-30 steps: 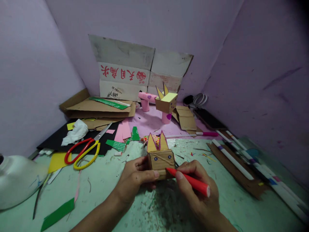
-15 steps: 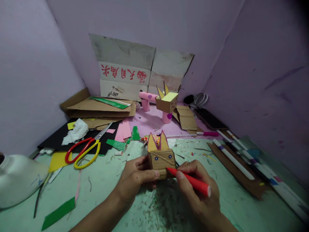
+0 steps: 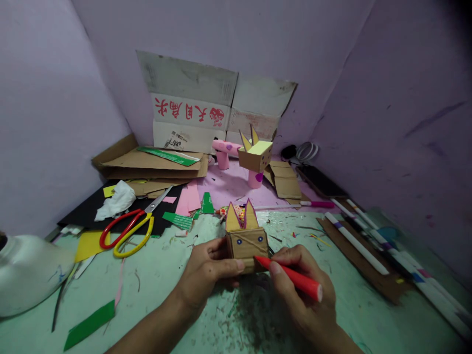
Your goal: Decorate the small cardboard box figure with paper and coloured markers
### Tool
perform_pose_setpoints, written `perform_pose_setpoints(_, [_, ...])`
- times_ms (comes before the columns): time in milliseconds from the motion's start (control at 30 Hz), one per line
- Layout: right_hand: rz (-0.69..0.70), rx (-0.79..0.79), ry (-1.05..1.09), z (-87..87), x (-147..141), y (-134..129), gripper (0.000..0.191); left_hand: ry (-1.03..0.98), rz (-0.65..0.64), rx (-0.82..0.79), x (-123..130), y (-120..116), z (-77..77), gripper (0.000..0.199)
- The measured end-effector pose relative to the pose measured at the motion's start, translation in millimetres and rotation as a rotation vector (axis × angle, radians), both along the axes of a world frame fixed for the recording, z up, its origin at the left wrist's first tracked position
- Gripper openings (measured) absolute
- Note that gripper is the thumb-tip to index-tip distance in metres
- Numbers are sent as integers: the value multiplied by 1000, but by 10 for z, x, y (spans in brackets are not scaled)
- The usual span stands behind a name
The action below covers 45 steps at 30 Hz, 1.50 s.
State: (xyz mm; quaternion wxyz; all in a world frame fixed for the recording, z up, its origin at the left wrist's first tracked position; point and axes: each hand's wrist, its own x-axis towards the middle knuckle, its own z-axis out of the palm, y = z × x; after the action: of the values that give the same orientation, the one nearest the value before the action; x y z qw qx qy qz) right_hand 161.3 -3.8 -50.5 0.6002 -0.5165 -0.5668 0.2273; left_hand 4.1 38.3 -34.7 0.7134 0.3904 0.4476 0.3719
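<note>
My left hand (image 3: 210, 271) is curled around the side of a small cardboard box (image 3: 248, 250), with my thumb across its front. My right hand (image 3: 308, 290) is closed around one red marker (image 3: 297, 281), and its tip is at the box front, under the eyes. The box is in front of me, over the middle of the green surface (image 3: 158, 300). It has two pointy yellow ears (image 3: 250, 219) and two round eyes (image 3: 239, 242). I see one pair of scissors (image 3: 133, 233), one white bottle (image 3: 35, 275) and one pink animal (image 3: 223, 161) with a box head.
</note>
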Motion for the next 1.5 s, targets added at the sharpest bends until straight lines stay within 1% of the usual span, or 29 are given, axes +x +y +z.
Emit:
perform_pose_setpoints(167, [-18, 16, -22, 4, -5, -1, 11, 10, 2, -5, -1, 6, -9, 60])
perform_pose_setpoints(333, [-3, -2, -23, 0, -9, -3, 11, 11, -1, -6, 2, 6, 17, 60])
perform_pose_setpoints(733, [28, 28, -18, -13, -18, 3, 8, 18, -9, -19, -4, 3, 24, 59])
perform_pose_setpoints(933, [66, 11, -26, -7, -16, -4, 10, 16, -18, -2, -4, -1, 25, 57])
perform_pose_setpoints(1100, [69, 19, -27, 15, -18, -3, 9, 19, -19, -12, -5, 3, 13, 58])
perform_pose_setpoints(1300, [79, -4, -17, 16, -4, 11, 14, 21, -27, 1, 0, -9, 32, 57])
perform_pose_setpoints(1400, [66, -15, -6, 20, -6, 13, 15, 17, -34, 12, -7, -8, 26, 57])
perform_pose_setpoints(1500, [25, -39, -6, 36, -9, 9, 17, 18, -40, 11, -13, 4, 7, 56])
